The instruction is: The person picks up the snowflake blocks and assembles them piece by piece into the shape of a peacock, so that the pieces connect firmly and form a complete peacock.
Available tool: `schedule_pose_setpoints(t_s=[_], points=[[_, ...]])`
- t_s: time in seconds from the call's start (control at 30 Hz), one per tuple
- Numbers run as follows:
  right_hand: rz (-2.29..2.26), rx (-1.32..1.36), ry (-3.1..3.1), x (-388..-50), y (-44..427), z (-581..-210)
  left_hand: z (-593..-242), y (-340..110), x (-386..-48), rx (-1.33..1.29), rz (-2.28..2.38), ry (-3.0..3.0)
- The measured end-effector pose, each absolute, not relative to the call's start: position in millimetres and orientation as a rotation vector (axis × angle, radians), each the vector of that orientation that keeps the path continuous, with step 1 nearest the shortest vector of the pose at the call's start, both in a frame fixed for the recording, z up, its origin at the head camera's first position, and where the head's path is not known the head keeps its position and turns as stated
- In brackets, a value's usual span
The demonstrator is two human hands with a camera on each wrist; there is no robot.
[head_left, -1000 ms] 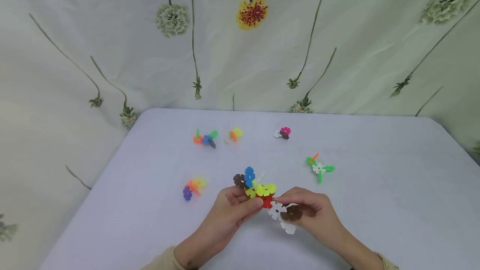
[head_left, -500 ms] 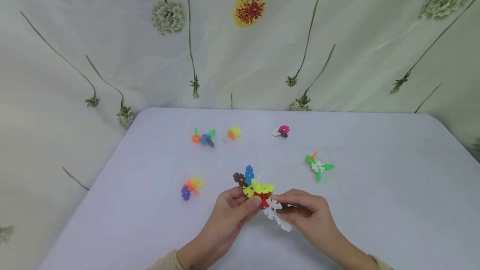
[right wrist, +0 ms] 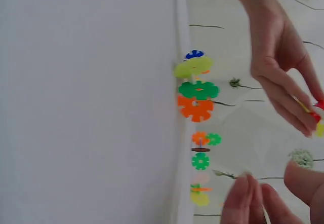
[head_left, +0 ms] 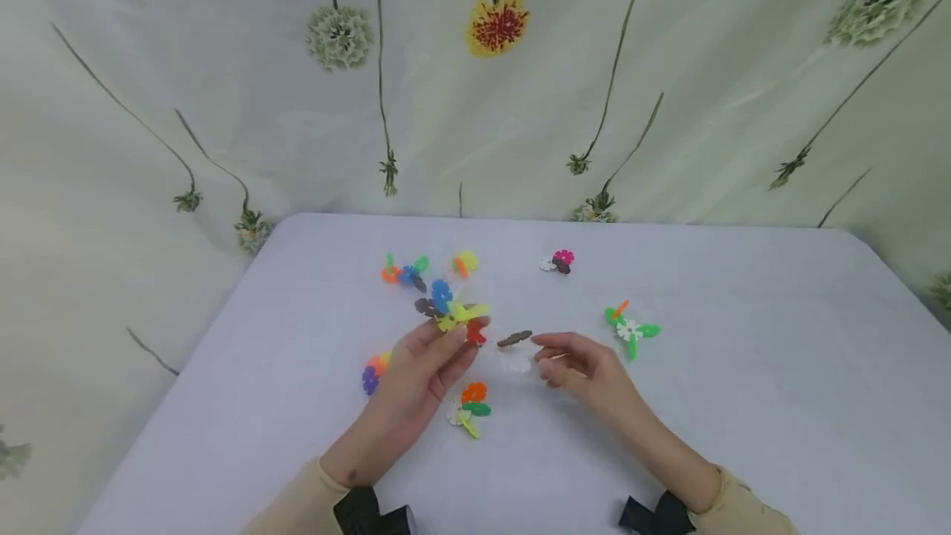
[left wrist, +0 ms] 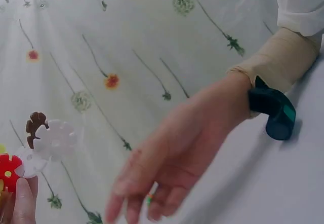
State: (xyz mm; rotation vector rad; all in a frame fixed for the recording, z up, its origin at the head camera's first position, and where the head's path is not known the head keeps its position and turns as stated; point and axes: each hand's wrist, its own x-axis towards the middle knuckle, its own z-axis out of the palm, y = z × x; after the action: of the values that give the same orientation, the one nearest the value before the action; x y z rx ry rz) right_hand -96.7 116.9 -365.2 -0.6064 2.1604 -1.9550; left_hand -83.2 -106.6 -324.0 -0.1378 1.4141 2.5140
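In the head view my left hand (head_left: pixel 427 357) pinches a joined chain of notched plastic flower discs between thumb and fingers. Its blue disc (head_left: pixel 442 295), a yellow disc (head_left: pixel 451 320) and a red disc (head_left: pixel 475 332) show above the thumb; white discs and a brown disc (head_left: pixel 515 339) stick out to the right. My right hand (head_left: pixel 583 366) is just right of that brown disc, fingers loosely bent. In the right wrist view its fingertips (right wrist: pixel 242 196) and thumb stand apart with nothing between. The left wrist view shows the white disc (left wrist: pixel 55 140) up close.
Several small disc clusters lie on the white table (head_left: pixel 758 370): an orange, green and white one (head_left: pixel 475 409) in front, a purple and orange one (head_left: pixel 371 376) left, a green and white one (head_left: pixel 630 329) right, others farther back. A flowered cloth (head_left: pixel 669 40) hangs behind.
My left hand has lifted the disc chain up and to the left. The right hand has let go of it and moved up, and the orange and green cluster below has come into view.
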Motion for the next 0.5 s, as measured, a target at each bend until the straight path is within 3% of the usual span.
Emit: schedule_pose_setpoints(t_s=[0.3, 0.5], points=[[-1.325, -0.954, 2.421, -101, 68, -378, -329, -121, -94, -0.150, 2.567, 1.380], [-1.339, -0.855, 2.441, -109, 80, -381, -333, -126, -96, -0.128, 2.454, 1.447]])
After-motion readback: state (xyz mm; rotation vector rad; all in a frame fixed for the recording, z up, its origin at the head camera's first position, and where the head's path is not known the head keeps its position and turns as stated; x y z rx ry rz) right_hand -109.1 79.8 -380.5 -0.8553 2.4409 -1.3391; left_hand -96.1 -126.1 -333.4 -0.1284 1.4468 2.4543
